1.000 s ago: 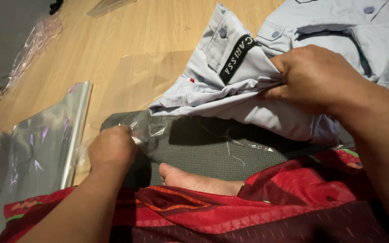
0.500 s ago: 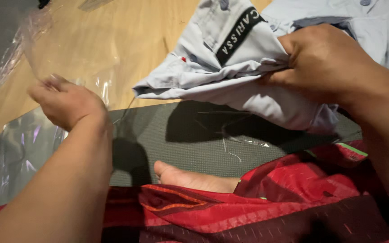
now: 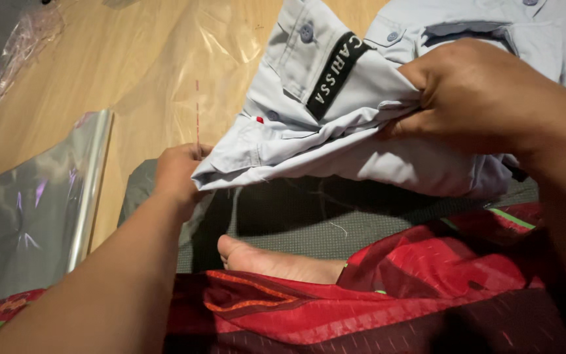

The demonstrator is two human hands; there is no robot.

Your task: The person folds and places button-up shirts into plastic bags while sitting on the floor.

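A folded pale grey shirt (image 3: 335, 131) with buttons and a black strip label hangs above a dark grey mat (image 3: 309, 223). My right hand (image 3: 486, 92) grips its upper right side. My left hand (image 3: 178, 167) pinches the edge of a clear plastic bag (image 3: 185, 72) that stands open on the wooden floor, right by the shirt's lower left corner. The bag's mouth faces the shirt.
A stack of clear plastic bags (image 3: 40, 203) lies on the wooden floor (image 3: 67, 85) at left. My bare foot (image 3: 276, 259) and red patterned cloth (image 3: 394, 295) cover the near side. More pale grey shirts (image 3: 492, 23) lie at top right.
My left hand moved from the mat's edge out to the left, then came back holding up the clear bag next to the shirt. The right hand has lifted the shirt a little.
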